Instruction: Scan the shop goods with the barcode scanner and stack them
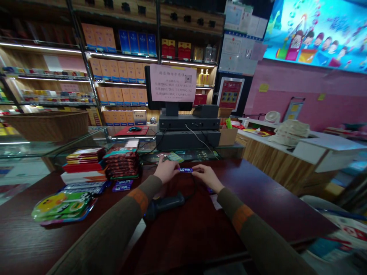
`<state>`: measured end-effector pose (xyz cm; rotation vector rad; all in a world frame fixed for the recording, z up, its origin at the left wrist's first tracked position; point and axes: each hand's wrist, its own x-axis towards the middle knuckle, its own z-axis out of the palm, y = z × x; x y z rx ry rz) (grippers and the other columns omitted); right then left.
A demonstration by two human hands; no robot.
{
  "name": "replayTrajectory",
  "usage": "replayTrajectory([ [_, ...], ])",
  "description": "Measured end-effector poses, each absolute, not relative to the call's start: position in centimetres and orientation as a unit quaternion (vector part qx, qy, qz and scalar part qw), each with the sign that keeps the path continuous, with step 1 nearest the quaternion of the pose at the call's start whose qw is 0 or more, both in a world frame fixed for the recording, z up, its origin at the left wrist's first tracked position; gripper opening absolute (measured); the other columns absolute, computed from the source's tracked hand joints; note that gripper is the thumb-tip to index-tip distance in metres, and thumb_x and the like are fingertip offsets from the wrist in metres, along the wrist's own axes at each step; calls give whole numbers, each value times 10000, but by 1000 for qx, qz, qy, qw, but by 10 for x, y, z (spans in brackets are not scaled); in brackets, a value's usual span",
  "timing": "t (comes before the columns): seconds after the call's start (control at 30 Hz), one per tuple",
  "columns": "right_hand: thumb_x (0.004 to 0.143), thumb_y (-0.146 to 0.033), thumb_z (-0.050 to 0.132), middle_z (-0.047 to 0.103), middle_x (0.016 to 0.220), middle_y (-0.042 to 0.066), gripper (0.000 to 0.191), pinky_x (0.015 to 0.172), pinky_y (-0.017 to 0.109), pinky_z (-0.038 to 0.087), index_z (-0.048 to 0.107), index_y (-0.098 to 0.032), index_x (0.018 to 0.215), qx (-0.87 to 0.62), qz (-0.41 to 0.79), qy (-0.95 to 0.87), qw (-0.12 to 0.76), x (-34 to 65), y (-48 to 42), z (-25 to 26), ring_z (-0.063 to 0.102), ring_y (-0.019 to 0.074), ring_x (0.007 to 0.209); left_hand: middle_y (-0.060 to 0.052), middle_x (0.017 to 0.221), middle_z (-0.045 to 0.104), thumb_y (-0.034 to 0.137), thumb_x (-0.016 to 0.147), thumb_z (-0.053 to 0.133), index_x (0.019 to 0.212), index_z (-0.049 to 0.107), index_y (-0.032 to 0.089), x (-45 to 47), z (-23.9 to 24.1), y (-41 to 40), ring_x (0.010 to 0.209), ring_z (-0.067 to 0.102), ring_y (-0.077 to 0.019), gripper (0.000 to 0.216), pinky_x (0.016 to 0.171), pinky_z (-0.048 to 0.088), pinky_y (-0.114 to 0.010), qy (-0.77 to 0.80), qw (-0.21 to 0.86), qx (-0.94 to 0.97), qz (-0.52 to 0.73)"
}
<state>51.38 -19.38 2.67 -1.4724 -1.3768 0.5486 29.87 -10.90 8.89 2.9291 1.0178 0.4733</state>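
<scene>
Between my two hands a small purple stick pack with white lettering (pixel 186 170), perhaps candy or gum, is held level above the dark table. The fingers of my left hand (pixel 167 170) pinch its left end, and those of my right hand (pixel 207 176) pinch its right end. Below my left hand lies a black handheld barcode scanner (pixel 166 204). Two similar purple packs (pixel 122 185) rest at the left, in front of a stack of brown-red packets (pixel 122 162). Something purple on the table is mostly hidden under my right wrist.
Left on the table (pixel 258 198) are stacked boxes (pixel 84 166) and green cartoon-printed packages (pixel 64 206). At the far edge stand a glass counter and a cash register monitor (pixel 172 86) bearing a paper notice. A wicker basket (pixel 48 126) sits back left.
</scene>
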Motion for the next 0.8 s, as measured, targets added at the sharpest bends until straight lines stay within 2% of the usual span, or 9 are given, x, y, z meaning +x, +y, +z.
replayTrajectory([
  [0.23, 703, -347, 744, 760, 912, 78, 307, 863, 376, 534, 707, -163, 946, -572, 235, -572, 538, 471, -173, 34, 713, 235, 894, -18, 999, 757, 301, 876, 584, 1011, 675, 256, 255, 83, -98, 1046, 666, -228, 169, 1156, 231, -546, 360, 57, 913, 185],
  [0.43, 692, -288, 738, 749, 941, 76, 278, 885, 375, 534, 692, -181, 944, -545, 261, -581, 546, 437, -154, 35, 707, 229, 912, -8, 1028, 758, 266, 870, 575, 1031, 676, 261, 218, 73, -93, 1059, 663, -218, 190, 1150, 255, -518, 374, 63, 896, 231],
  [0.63, 718, -283, 722, 742, 900, 28, 349, 885, 362, 522, 692, -209, 1058, -528, 255, -604, 540, 404, -140, 37, 699, 210, 882, -7, 1087, 750, 256, 895, 547, 1101, 646, 277, 184, 64, -90, 1094, 648, -213, 230, 1167, 203, -535, 396, 62, 873, 280],
  [0.8, 737, -313, 726, 749, 949, 57, 258, 904, 370, 518, 723, -199, 970, -523, 257, -620, 526, 383, -133, 37, 699, 229, 915, 3, 1100, 744, 255, 911, 525, 1108, 633, 279, 159, 63, -94, 1102, 641, -206, 226, 1181, 196, -511, 405, 49, 858, 312],
])
